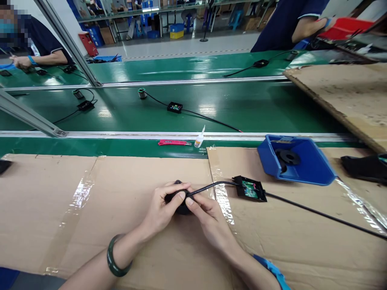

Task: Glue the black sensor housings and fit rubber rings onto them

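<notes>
Both of my hands meet over the cardboard in the middle of the head view, around a round black part (pixel 183 208). My left hand (pixel 161 207) grips it from the left, thumb on top. From the other side my right hand (pixel 208 213) closes on it, thumb beside the spot where a black cable (pixel 214 184) comes out. The fingers hide much of the part. To the right the cable runs into an open black box with a green circuit board (pixel 250 189). A further black cable (pixel 320 213) leaves that box toward the right edge.
A blue bin (pixel 302 171) with black discs stands at right. Behind the cardboard lie a red knife (pixel 173 142) and a small white bottle (pixel 199 137). Wired assemblies rest on the green belt (pixel 127 114). A cardboard sheet (pixel 347 96) juts in at right. Two people are across the line.
</notes>
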`<state>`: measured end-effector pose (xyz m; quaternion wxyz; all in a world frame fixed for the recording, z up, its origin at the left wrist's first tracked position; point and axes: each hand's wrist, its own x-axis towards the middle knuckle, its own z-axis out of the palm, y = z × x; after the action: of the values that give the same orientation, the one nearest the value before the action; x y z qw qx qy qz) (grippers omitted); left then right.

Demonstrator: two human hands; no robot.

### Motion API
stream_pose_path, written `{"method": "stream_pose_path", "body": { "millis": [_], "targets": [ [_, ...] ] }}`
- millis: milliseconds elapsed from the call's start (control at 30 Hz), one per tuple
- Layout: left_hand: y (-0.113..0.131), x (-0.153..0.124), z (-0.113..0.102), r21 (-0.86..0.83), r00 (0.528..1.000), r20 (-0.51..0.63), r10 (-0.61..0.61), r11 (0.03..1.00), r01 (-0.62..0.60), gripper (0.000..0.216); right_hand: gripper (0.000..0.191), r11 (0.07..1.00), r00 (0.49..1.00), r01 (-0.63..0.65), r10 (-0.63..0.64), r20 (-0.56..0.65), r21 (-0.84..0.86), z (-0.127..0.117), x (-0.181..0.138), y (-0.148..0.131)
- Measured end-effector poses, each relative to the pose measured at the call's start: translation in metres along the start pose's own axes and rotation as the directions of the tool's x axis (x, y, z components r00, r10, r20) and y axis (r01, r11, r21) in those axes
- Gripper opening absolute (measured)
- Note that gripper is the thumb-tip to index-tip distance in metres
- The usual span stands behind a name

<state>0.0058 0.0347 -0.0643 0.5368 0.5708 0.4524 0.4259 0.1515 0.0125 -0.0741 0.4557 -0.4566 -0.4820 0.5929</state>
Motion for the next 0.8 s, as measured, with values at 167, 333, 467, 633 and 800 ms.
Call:
{"method": "stream_pose_path", "body": {
  "millis": [167, 333, 467, 633, 800],
  "targets": [
    [0.0002, -0.0001, 0.0027, 0.029, 0.999, -0.02, 0.026, 0.999, -0.026, 0.023, 0.031, 0.999, 0.999, 0.035, -0.034, -0.03, 0.013, 0.0041, -0.0011, 0.0015],
    [-0.0044, 0.0014, 0.0023, 0.088, 0.999, -0.03, 0.024, 0.996, -0.022, 0.029, 0.035, 0.997, 1.0, 0.011, -0.008, -0.029, 0.077, 0.0043, 0.0006, 0.0019],
    [-0.0047, -0.002, -0.001, 0.19, 0.996, 0.067, 0.065, 0.979, -0.076, 0.041, 0.038, 0.994, 0.999, -0.005, 0.009, -0.042, 0.111, 0.0031, 0.0027, 0.0019],
    [-0.005, -0.0072, 0.0022, 0.447, 0.987, -0.033, 0.156, 0.886, -0.125, 0.059, 0.038, 0.989, 0.999, -0.009, 0.014, -0.035, 0.145, 0.001, 0.0024, 0.0077],
    [-0.002, -0.0056, 0.0039, 0.498, 0.968, 0.012, 0.25, 0.838, -0.223, 0.036, 0.045, 0.993, 1.0, -0.006, 0.004, 0.024, 0.12, 0.0023, 0.0035, 0.0068]
  ]
}}
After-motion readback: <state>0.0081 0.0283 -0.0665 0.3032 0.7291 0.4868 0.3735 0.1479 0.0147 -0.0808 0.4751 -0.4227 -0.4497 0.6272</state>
